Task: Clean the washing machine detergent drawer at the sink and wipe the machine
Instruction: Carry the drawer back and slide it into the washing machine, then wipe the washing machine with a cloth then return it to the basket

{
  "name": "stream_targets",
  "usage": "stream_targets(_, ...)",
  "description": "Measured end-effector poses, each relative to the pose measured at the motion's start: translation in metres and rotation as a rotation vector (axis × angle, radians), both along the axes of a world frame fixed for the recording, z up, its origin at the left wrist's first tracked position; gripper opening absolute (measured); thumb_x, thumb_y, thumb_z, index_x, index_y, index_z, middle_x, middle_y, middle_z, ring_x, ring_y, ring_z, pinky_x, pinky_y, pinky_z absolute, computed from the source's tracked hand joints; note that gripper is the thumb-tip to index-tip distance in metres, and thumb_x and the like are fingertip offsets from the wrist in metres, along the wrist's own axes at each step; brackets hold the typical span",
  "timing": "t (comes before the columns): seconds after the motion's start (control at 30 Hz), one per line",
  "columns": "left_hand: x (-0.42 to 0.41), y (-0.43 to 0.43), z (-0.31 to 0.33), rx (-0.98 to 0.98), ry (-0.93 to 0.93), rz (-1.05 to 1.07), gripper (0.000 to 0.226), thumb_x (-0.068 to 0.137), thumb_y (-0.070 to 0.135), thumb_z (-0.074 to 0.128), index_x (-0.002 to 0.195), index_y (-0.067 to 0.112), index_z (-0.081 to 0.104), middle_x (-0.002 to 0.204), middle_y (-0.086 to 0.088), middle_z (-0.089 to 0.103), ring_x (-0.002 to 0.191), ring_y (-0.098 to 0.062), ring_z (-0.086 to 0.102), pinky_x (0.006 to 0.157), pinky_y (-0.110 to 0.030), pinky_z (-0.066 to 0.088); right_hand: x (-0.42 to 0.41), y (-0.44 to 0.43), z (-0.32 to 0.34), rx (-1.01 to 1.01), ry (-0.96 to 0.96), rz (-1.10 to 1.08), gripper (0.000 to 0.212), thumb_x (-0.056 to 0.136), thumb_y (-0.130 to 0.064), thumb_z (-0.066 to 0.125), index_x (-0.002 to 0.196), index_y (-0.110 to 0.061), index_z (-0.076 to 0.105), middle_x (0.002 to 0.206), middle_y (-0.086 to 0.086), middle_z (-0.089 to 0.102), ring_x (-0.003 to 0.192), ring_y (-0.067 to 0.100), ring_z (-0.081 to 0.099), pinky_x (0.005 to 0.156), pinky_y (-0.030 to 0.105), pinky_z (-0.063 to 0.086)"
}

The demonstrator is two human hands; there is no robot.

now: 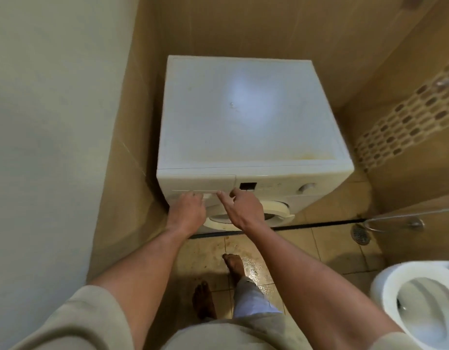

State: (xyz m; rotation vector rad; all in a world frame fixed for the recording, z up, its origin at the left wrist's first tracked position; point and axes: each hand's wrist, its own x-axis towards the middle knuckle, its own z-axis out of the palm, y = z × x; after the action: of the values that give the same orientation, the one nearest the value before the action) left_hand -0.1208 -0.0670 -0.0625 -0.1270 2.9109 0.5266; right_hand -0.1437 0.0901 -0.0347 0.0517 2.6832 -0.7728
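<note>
A white front-loading washing machine (243, 117) stands in a tiled corner, its flat top bare and slightly stained. The detergent drawer (200, 183) sits closed at the top left of the front panel. My left hand (186, 212) has its fingers curled up under the drawer's lower lip. My right hand (242, 207) is beside it, index finger touching the drawer's right lower corner. To the right of the drawer are a small display (248, 186) and a round dial (307, 187). The door (274, 210) is partly hidden by my hands.
A white wall stands close on the left and tan tiled walls behind and to the right. A toilet bowl (420, 301) is at the lower right. A floor drain (360, 234) and a metal hose (400, 219) lie to the right. The floor tiles are wet by my bare feet.
</note>
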Motion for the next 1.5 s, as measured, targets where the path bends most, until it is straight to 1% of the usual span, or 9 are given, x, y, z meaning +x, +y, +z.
stream_targets(0.07,-0.002,0.020,0.017,-0.116,0.101,-0.174,0.023,0.100,0.027,0.047,0.114,0.016,0.063,0.103,-0.001,0.062,0.091,-0.016,0.056,0.083,-0.035,0.052,0.013,0.026,0.011,0.115,0.111,0.030,0.065,0.097,-0.067,0.031,0.119,-0.014,0.062,0.112,0.006,0.069,0.101,0.025,0.063,0.075,0.036,0.048)
stream_targets(0.17,-0.013,0.063,0.042,-0.210,0.270,-0.396,0.020,0.093,0.022,0.056,0.109,0.014,0.065,0.103,-0.004,0.065,0.094,-0.021,0.058,0.082,-0.036,0.052,0.023,0.070,0.029,0.263,0.227,0.051,0.061,0.100,-0.060,0.030,0.127,-0.014,0.059,0.120,0.007,0.066,0.112,0.026,0.058,0.089,0.041,0.051)
stream_targets(0.23,-0.022,0.099,0.060,-0.228,0.367,-0.516,0.022,0.087,0.018,0.060,0.106,0.011,0.067,0.104,-0.008,0.067,0.097,-0.026,0.060,0.082,-0.039,0.051,0.030,0.108,0.045,0.353,0.302,0.024,0.057,0.099,-0.057,0.031,0.123,-0.015,0.061,0.117,0.007,0.066,0.110,0.026,0.058,0.091,0.041,0.050)
stream_targets(0.4,-0.042,0.199,0.116,-0.231,0.592,-0.754,0.028,0.081,0.016,0.064,0.107,0.008,0.070,0.108,-0.013,0.068,0.101,-0.032,0.060,0.085,-0.044,0.050,0.049,0.215,0.098,0.508,0.473,-0.109,0.051,0.094,-0.057,0.040,0.106,-0.015,0.065,0.104,0.006,0.067,0.098,0.026,0.058,0.085,0.041,0.049)
stream_targets(0.57,-0.053,0.319,0.191,-0.164,0.867,-0.953,0.029,0.085,0.021,0.054,0.106,0.009,0.070,0.109,-0.011,0.067,0.103,-0.031,0.059,0.089,-0.043,0.049,0.073,0.339,0.162,0.655,0.632,-0.268,0.052,0.089,-0.060,0.039,0.099,-0.016,0.066,0.103,0.005,0.066,0.100,0.026,0.058,0.087,0.042,0.047)
stream_targets(0.8,-0.040,0.502,0.289,-0.084,1.083,-1.065,0.028,0.083,0.026,0.055,0.102,0.009,0.069,0.108,-0.012,0.065,0.105,-0.033,0.059,0.089,-0.046,0.048,0.109,0.501,0.269,0.823,0.764,-0.348,0.051,0.089,-0.057,0.045,0.100,-0.012,0.069,0.105,0.011,0.068,0.102,0.031,0.061,0.090,0.046,0.048)
stream_targets(0.93,-0.030,0.594,0.349,-0.037,1.187,-1.110,0.026,0.084,0.024,0.062,0.104,0.008,0.069,0.108,-0.013,0.066,0.105,-0.034,0.059,0.089,-0.047,0.049,0.126,0.583,0.328,0.942,0.815,-0.392,0.052,0.088,-0.056,0.044,0.099,-0.012,0.069,0.102,0.012,0.068,0.098,0.032,0.061,0.086,0.044,0.048)
stream_targets(1.3,-0.057,0.774,0.491,0.057,1.490,-1.190,0.029,0.088,0.024,0.049,0.102,0.007,0.068,0.107,-0.012,0.067,0.104,-0.032,0.057,0.083,-0.046,0.049,0.144,0.744,0.464,1.201,0.938,-0.542,0.054,0.091,-0.058,0.040,0.107,-0.014,0.067,0.108,0.007,0.067,0.103,0.028,0.059,0.091,0.043,0.048)
stream_targets(1.5,-0.109,0.864,0.549,0.138,1.616,-1.217,0.039,0.088,0.031,0.037,0.101,0.007,0.065,0.106,-0.013,0.066,0.102,-0.031,0.057,0.083,-0.046,0.050,0.108,0.818,0.520,1.254,1.024,-0.620,0.047,0.093,-0.052,0.045,0.109,-0.013,0.065,0.111,0.008,0.069,0.104,0.027,0.059,0.083,0.039,0.051)
